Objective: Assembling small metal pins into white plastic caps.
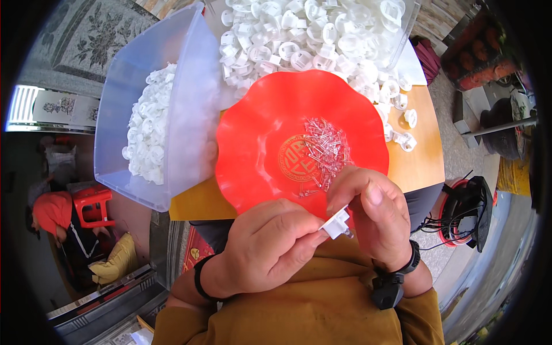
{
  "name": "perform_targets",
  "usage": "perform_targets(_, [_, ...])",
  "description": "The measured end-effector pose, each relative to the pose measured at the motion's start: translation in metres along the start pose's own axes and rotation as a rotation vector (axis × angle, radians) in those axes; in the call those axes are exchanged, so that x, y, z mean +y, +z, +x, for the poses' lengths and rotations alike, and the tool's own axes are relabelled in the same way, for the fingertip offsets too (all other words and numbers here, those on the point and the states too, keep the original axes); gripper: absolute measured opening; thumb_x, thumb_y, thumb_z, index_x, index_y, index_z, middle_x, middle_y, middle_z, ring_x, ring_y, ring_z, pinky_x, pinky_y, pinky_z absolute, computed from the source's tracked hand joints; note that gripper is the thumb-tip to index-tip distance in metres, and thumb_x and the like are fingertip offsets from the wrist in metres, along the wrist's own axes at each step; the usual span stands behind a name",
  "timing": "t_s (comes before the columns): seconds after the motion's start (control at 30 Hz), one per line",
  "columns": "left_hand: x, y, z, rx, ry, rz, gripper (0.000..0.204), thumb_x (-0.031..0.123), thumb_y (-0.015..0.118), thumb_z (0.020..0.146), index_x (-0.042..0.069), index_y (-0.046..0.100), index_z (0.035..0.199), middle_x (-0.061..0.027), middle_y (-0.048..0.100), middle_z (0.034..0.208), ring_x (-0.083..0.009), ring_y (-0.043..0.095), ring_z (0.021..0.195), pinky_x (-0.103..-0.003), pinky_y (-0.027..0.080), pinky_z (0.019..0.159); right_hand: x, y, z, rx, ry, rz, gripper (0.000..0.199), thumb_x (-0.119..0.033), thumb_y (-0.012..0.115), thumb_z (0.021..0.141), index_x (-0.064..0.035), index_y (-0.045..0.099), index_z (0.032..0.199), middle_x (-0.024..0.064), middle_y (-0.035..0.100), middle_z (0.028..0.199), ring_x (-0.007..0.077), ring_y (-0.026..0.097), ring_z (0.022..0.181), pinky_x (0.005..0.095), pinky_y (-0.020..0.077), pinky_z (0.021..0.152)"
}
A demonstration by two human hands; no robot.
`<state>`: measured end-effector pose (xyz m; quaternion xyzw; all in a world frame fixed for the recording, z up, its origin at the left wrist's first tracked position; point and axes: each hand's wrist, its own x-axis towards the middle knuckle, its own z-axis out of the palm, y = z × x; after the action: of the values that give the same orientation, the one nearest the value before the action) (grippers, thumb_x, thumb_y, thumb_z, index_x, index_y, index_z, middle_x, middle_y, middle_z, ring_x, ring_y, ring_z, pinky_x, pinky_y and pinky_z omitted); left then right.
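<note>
Just past the near edge of a red scalloped plate, both my hands meet at a small white plastic part. My left hand pinches its left edge between thumb and fingertips. My right hand is curled round the other side, its index fingertip against the part's upper edge; whether it also grips something tiny is hidden. A small greyish tip shows at the part's lower right. On the plate lies a heap of thin clear pin-like pieces, with a few scattered toward me.
A translucent bin at left holds white parts. Behind the plate, many more white parts fill a clear tray and spill onto the wooden table. A red stool and another person are far left; cables lie right.
</note>
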<state>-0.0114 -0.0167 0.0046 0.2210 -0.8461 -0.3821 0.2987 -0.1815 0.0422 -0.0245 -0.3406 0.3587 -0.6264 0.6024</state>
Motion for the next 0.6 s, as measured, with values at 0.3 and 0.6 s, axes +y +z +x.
perform_targets(0.3, [-0.003, -0.005, 0.005, -0.037, -0.128, -0.194, 0.008, -0.001, 0.062, 0.080, 0.000, 0.057, 0.086, -0.0082, 0.057, 0.070, -0.0178, 0.053, 0.056, -0.027, 0.041, 0.050, 0.000, -0.013, -0.003, -0.174, 0.062, 0.113, 0.025, -0.010, 0.068, 0.081, -0.0031, 0.055, 0.102, 0.0018, 0.055, 0.092, 0.0066, 0.047, 0.073, 0.0213, 0.0384, 0.068])
perform_targets(0.6, [-0.011, 0.001, 0.006, -0.025, -0.108, -0.263, 0.011, 0.001, 0.063, 0.081, 0.001, 0.056, 0.089, -0.0086, 0.056, 0.074, -0.0206, 0.054, 0.060, -0.030, 0.041, 0.051, -0.001, -0.011, -0.007, -0.006, 0.110, 0.047, 0.037, -0.018, 0.075, 0.073, -0.0001, 0.057, 0.100, 0.0068, 0.054, 0.092, 0.0141, 0.053, 0.083, 0.0263, 0.0419, 0.076])
